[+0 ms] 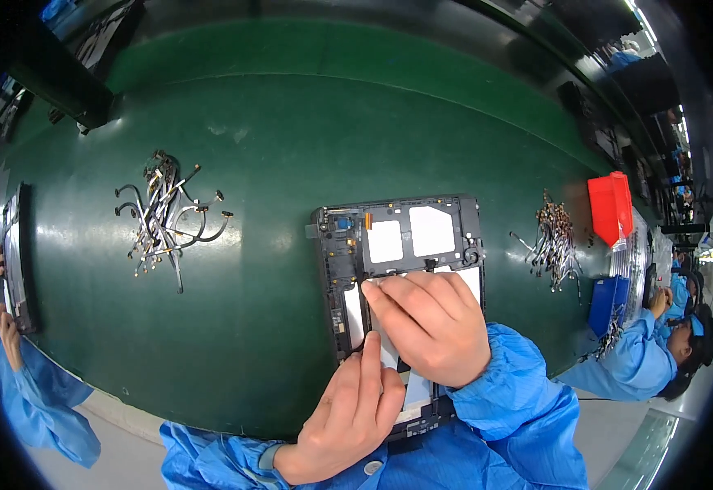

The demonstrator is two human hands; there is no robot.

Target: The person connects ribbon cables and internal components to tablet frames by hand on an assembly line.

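An opened black tablet-like housing (341,265) with white panels and small connectors lies on the green table right in front of me. My right hand (438,327) reaches over its middle. Thumb and index finger are pinched at a dark strip along the inner seam, and whatever is between them is hidden. Lower on the same seam rests my left hand (355,404), index fingertip pressed down and the other fingers curled in. Its grip hides anything it may hold. Both hands touch the housing, and the right forearm covers part of its lower right side.
Loose flex cables (160,216) lie heaped on the left, and another cable pile (554,241) on the right. Beyond that stand a red bin (610,208) and a blue bin (608,306). A co-worker sits at each side; the left one handles a dark panel (18,261).
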